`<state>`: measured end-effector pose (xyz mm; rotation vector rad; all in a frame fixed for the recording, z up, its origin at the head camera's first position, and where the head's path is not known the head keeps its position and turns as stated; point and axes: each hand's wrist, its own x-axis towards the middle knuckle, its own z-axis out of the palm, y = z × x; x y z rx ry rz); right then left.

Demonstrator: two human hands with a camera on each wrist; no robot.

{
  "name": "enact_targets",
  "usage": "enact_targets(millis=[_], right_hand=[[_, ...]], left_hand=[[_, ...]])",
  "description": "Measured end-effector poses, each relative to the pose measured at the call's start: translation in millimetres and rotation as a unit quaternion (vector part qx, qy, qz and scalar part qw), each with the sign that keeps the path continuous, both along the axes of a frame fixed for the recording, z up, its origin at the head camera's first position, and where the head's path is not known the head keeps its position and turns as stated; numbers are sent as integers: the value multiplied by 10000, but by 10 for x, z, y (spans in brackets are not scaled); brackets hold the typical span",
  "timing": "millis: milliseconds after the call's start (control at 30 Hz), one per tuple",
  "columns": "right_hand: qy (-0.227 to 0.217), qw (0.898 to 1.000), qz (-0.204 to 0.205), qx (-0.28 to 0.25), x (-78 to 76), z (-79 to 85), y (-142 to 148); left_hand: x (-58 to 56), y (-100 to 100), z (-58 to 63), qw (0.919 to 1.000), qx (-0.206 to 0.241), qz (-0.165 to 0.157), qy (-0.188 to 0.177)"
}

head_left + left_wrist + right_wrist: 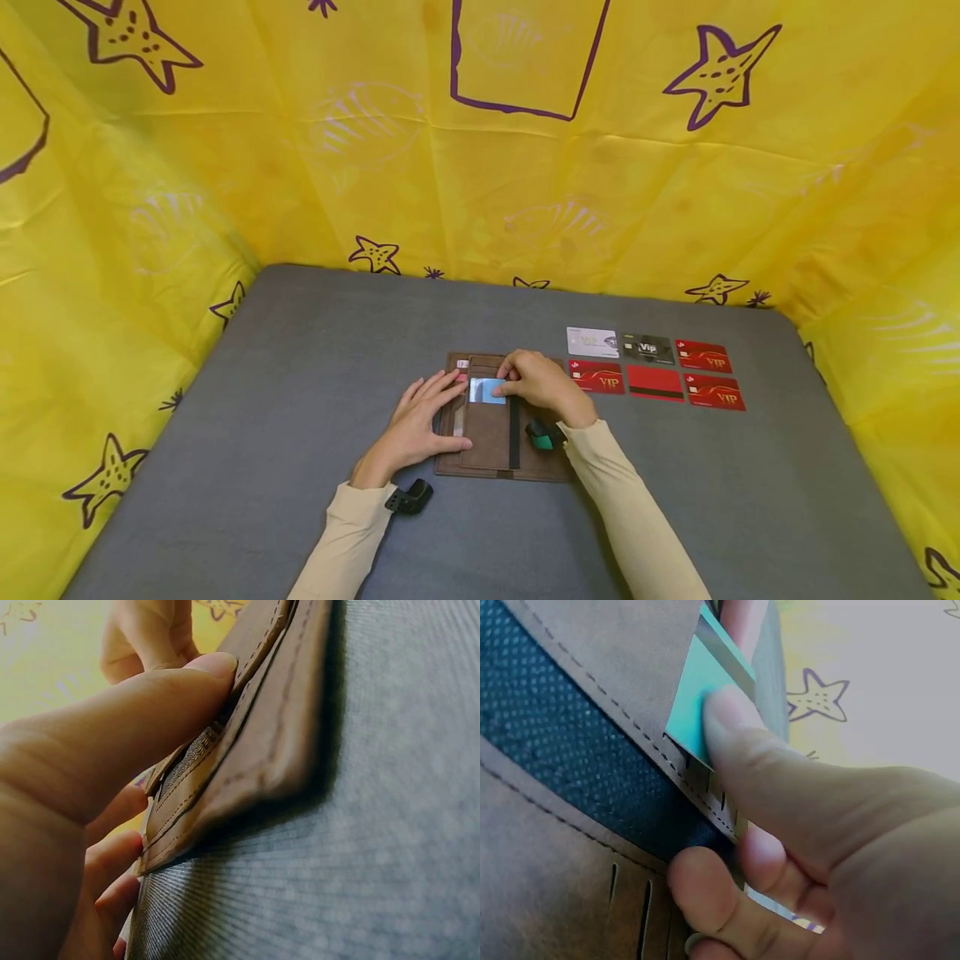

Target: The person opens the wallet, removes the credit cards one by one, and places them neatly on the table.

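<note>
Wallet [491, 437] lies midway between left and right edges of the surface [300, 375]. Left hand [416, 423], spread, rests on it; right hand [543, 383] pinches a blue card [489, 391] there. We judge card-slotting or removal; next calls for a straight slide.

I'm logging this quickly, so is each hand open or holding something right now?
Left hand: open, touching the brown wallet.
Right hand: closed, pinching a blue card.

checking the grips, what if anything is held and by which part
The right hand pinches the blue card by its right end in the head view; the left hand touches the left side of the brown wallet.
</note>
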<state>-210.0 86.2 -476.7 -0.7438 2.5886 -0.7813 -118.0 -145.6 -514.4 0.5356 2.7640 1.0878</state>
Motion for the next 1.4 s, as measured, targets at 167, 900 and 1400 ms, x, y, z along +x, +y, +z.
enact_targets(millis=[167, 900, 1400], right_hand=[[-75, 9991, -335, -233, -15, -9, 9], [318, 9805, -1212, -1516, 110, -29, 295], [640, 9689, -1290, -2012, 311, -156, 643]], left_hand=[[10, -5, 2, 10000, -9, 41, -62], [6, -11, 5, 10000, -3, 16, 62], [-1, 2, -13, 10000, -22, 9, 67]])
